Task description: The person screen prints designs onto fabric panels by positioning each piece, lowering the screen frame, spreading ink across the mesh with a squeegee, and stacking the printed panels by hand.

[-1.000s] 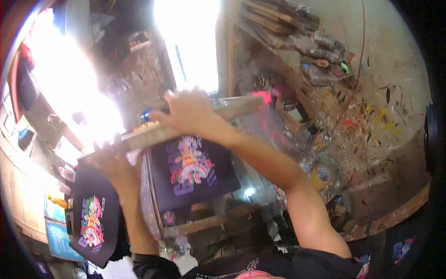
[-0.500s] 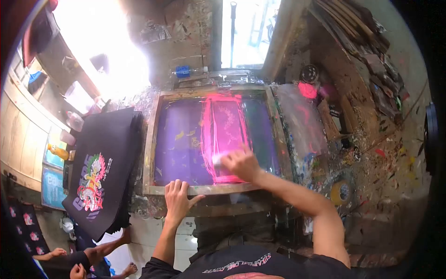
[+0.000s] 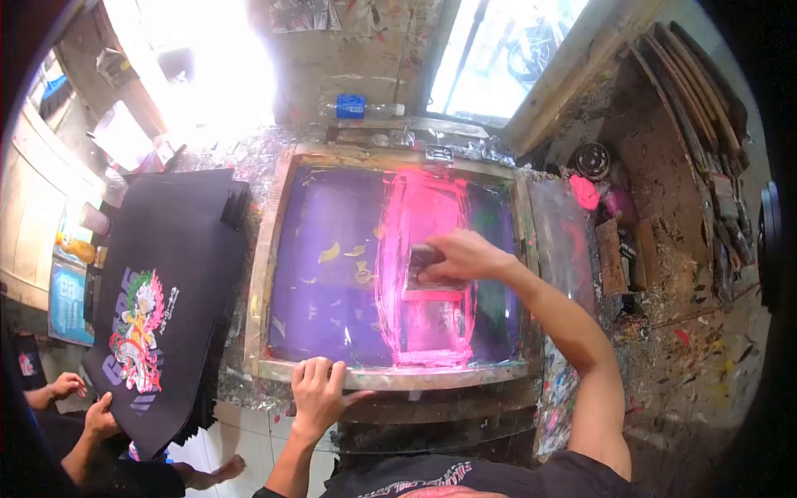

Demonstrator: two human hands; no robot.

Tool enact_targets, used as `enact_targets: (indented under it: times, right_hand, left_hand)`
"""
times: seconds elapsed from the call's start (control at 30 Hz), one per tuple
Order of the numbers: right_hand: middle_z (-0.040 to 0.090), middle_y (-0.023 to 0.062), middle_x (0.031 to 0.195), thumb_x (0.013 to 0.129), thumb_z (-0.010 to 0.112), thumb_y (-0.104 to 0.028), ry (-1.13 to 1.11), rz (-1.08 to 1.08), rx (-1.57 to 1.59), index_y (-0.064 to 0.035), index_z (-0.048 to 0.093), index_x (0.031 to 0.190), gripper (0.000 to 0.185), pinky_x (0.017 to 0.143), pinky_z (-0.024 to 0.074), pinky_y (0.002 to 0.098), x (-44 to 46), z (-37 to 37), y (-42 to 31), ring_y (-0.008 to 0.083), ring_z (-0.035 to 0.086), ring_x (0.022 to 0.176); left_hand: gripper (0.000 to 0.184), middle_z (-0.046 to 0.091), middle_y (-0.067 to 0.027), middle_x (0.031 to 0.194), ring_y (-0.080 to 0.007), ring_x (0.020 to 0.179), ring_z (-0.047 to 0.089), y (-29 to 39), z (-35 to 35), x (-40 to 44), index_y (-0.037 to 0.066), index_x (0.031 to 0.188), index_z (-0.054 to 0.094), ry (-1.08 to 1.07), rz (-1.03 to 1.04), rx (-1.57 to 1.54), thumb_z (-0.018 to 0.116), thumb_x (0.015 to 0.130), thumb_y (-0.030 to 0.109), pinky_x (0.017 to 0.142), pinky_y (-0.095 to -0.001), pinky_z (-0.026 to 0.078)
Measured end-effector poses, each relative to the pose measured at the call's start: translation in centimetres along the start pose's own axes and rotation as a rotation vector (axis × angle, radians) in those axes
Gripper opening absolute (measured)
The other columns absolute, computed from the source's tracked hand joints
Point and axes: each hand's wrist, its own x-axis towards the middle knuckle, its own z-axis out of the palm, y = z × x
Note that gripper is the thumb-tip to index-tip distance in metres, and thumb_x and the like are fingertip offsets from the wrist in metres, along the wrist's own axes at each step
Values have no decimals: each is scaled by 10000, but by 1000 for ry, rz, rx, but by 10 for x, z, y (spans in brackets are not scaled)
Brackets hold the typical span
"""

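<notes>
A wood-framed printing screen [image 3: 332,274] lies on the bench, its mesh purple with a band of bright pink ink [image 3: 427,203] down the middle. My right hand [image 3: 465,256] is closed around a squeegee [image 3: 425,264], whose edge rests on the mesh midway along the pink band. A paler rectangle shows in the ink on the near side of the squeegee. At the screen's near wooden edge, my left hand [image 3: 319,394] has its fingers curled over the frame and its thumb out to the side.
On the left lies a stack of black fabric panels [image 3: 170,249] with a colourful print; another person's hand [image 3: 101,417] touches its near edge. A plastic bottle [image 3: 353,106] lies behind the screen. Pink ink [image 3: 584,192] and a cardboard box [image 3: 613,257] are to the right.
My right hand and the squeegee have moved away from the screen's near end, up the pink band. My left hand stays on the frame. The other person's hands have come up beside the fabric stack.
</notes>
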Motion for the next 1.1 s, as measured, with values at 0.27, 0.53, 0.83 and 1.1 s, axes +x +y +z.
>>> enact_targets:
  times: [0.27,0.53,0.83,1.1]
  right_hand:
    - [745,177,880,924,692,-325,395,261,-327,-64,589,1179,379,755,563,533,79,-41,56,391,739,867]
    - [712,150,744,973,640,-365,328,146,-220,-77,618,932,292,594,568,495,-24,10,-32,358,728,681]
    - [690,91,899,959,673,-421,391,112,-342,-95,646,1057,341,961,489,527,-136,76,-134,265,712,848]
    - [624,59,845,845,777,-513,952,126,-394,-110,647,905,428,997,380,549,-151,3,-181,259,616,838]
  left_hand:
    - [636,510,-80,858,-280,853,554,-3,1,2,84,867,573,-78,31,25,738,756,688,832,-426,422]
    - [572,533,-96,870,-292,873,559,6,-15,13,67,872,584,-85,20,-20,793,749,585,847,-448,441]
    - [546,597,-75,863,-277,889,589,18,-32,17,55,857,626,-61,41,30,830,722,544,812,-414,456]
    - [588,605,-105,807,-295,786,602,15,-134,94,46,808,624,-73,169,85,799,733,603,782,-415,466]
